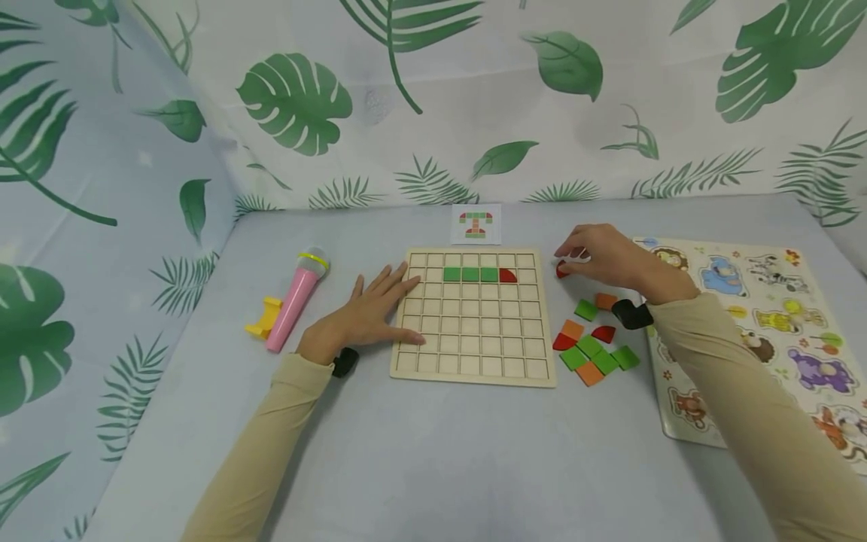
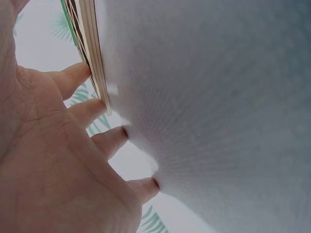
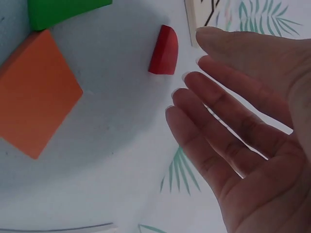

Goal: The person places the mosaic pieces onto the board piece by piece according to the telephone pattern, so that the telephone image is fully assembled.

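My left hand rests at the left edge of a wooden grid board, its fingers spread and its thumb on the board. In the left wrist view, fingertips touch the board's side and the table. Three green squares and a red quarter-circle tile lie in a row on the upper grid. To the right of the board, my right hand hovers at a loose red quarter-circle tile. The right wrist view shows a gap between that tile and the fingers, which hold nothing.
Loose green, orange and red tiles lie right of the board. A pattern card sits behind it. A pink toy microphone and a yellow piece lie at left. An animal puzzle board is under the right forearm.
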Available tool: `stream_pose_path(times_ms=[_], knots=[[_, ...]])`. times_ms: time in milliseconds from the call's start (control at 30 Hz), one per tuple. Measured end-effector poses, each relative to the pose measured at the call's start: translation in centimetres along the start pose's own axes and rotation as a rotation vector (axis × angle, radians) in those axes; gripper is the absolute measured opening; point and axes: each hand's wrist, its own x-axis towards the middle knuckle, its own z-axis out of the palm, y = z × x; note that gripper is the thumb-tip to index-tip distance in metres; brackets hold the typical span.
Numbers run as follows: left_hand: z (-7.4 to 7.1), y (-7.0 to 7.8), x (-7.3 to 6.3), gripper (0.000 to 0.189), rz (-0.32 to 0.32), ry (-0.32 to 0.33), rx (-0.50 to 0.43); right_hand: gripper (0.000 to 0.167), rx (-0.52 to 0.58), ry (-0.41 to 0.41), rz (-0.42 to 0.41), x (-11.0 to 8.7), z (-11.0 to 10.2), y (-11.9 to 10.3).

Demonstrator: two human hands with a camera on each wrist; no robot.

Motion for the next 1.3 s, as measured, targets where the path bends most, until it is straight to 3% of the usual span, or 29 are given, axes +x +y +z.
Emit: stream_pose_path(times_ms=[500, 800, 1100, 1300], knots=[[-0.1, 0.0, -0.1, 0.108, 0.003, -0.001, -0.002, 0.016, 0.02, 0.034, 0.035, 0.6, 1.1, 0.9], [-0.2, 0.0, -0.1, 0.108, 0.006, 0.001, -0.01, 0.025, 0.107, 0.023, 0.173, 0.9, 0.6, 1.0], [-0.3, 0.1, -0.1, 0.108, 0.01, 0.006, -0.021, 0.026, 0.177, 0.024, 0.367, 1.3, 0.2, 0.6], [-0.1, -0.1, -0.2, 0.109, 0.006, 0.003, -0.029, 0.026, 0.201, 0.013, 0.39, 1.2, 0.4, 0.2]])
